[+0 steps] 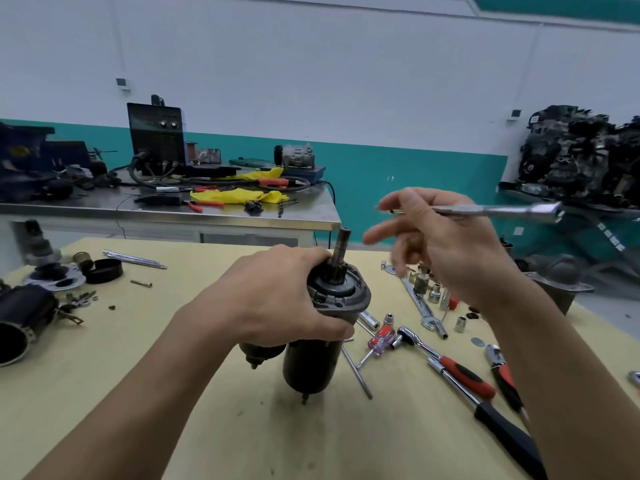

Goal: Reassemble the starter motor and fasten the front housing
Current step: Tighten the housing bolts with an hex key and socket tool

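Observation:
The dark starter motor (311, 362) stands upright on the yellow table (104, 393), its shaft (341, 251) pointing up from the grey end plate. My left hand (273, 299) grips the motor's upper part from the left. Above and to the right, my right hand (440, 244) holds a long chrome socket extension (502, 211) roughly level, its socket end pointing right. A grey front housing (557, 282) sits at the table's right edge, partly hidden behind my right arm.
Ratchets with red grips (460, 372), sockets (433, 292), a wrench (420, 306) and a red screwdriver (381, 337) lie right of the motor. Another motor body (20, 320) and loose parts (55, 275) sit at the left. A steel bench (173, 209) with a welder stands behind.

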Demonstrator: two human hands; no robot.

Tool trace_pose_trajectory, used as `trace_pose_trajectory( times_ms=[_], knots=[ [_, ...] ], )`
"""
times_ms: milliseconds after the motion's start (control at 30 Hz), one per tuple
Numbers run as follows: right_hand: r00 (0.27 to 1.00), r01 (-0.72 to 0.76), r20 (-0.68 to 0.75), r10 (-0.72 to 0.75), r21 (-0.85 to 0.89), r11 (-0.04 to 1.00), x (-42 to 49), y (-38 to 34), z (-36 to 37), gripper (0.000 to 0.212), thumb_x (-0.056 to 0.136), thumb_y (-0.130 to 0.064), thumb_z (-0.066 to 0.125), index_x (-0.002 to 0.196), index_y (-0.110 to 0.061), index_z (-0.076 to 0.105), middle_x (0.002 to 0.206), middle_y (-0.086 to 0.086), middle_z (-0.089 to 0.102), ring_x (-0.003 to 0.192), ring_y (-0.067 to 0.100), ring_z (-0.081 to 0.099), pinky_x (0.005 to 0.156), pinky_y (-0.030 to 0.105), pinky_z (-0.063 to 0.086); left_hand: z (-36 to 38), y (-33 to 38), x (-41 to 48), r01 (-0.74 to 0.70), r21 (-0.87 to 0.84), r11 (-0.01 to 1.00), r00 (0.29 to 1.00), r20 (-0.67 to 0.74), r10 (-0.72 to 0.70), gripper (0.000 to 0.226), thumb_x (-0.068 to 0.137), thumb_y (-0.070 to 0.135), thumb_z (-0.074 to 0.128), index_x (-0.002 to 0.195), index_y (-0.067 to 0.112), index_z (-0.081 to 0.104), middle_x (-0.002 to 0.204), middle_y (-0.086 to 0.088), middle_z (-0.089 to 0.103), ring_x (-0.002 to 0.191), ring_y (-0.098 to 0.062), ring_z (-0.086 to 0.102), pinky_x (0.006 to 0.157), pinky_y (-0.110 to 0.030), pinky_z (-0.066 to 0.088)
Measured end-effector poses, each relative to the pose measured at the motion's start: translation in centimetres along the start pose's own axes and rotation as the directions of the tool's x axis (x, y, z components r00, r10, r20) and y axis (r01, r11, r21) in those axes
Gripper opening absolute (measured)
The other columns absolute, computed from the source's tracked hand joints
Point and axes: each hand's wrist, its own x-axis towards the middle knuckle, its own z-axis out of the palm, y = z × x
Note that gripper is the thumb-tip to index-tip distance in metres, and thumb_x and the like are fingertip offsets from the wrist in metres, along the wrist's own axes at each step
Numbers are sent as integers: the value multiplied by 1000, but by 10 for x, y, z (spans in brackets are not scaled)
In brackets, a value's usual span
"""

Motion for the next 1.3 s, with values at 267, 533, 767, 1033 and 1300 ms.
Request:
trace_pose_trajectory(
  times_ms=[267, 533, 767, 1033, 1300],
  knots=[
    [981, -53, 174, 88, -193, 980, 1, -30, 18, 76, 89, -71, 36, 70, -12, 79, 40, -6, 42, 40, 10, 34, 42, 20, 28, 1, -4, -4, -63, -48, 997, 998, -28, 62, 65, 61, 80, 56, 116, 44, 55, 106, 23, 63, 94, -3, 59, 83, -37, 53],
    [995, 54, 103, -13, -400, 915, 18, -22, 43, 51, 96, -49, 60, 60, -13, 52, 47, -2, 38, 38, 7, 32, 38, 16, 29, 18, 0, -4, -33, 17, 999, 970, -240, 36, 79, 57, 94, 39, 108, 39, 65, 103, 22, 56, 90, -3, 54, 75, -33, 51],
    [998, 17, 56, 5, -382, 924, 22, -17, 39, 58, 93, -53, 63, 53, -11, 55, 39, -6, 35, 34, 10, 29, 35, 15, 27, 26, 2, -9, -37, -63, 997, 923, -385, 10, 72, 54, 90, 47, 101, 38, 61, 84, 21, 66, 78, -1, 58, 68, -31, 52],
    [990, 73, 137, -17, -416, 907, 19, -21, 38, 52, 89, -46, 70, 52, -16, 52, 40, -6, 38, 34, 8, 34, 38, 14, 31, 30, 2, -12, -85, -106, 991, 892, -452, 28, 62, 60, 89, 49, 90, 34, 42, 76, 15, 66, 68, -6, 57, 61, -35, 48],
    [986, 101, 163, -28, -455, 885, 18, -23, 38, 53, 88, -48, 71, 49, -17, 51, 40, -5, 43, 35, 7, 38, 40, 17, 34, 33, 0, -12, -185, -144, 972, 866, -491, 93, 54, 77, 80, 44, 98, 33, 59, 76, 19, 64, 70, -4, 58, 59, -34, 49]
  ],
)
